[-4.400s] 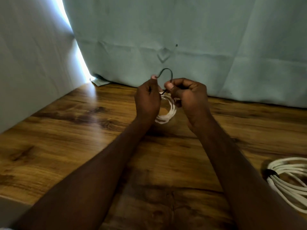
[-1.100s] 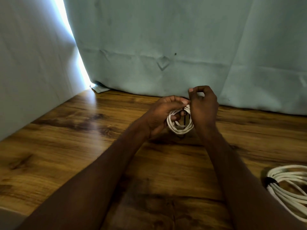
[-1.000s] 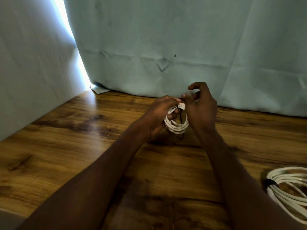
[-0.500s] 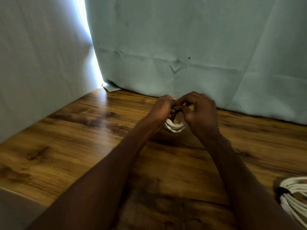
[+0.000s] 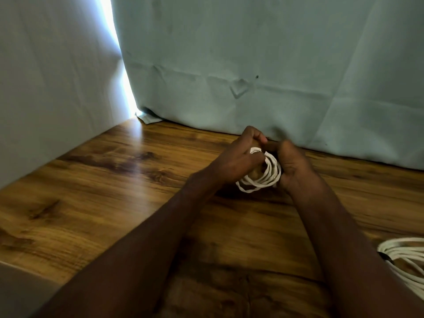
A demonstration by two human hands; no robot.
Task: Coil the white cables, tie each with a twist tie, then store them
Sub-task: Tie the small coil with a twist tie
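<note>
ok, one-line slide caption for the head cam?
Both hands, left and right, grip a small white cable coil above a wooden table.

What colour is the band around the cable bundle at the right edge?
Black, on the white cable bundle at the table's right edge; the head view shows it.

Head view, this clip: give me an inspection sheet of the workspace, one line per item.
Surface: wooden tabletop, dark grain, glare at the far left corner.
Job's things: small white cable coil held up between both hands; twist tie not visible on it now.
Clutter: a scrap of fabric or paper at the table's far edge, under the curtain gap.
Grippers: left hand and right hand both curl fingers round the small coil.
Cables: second, larger white coil at the right edge, cut off by the frame, with a dark band round it.
Surroundings: pale blue-green curtains behind and to the left; bright light through the gap.
</note>
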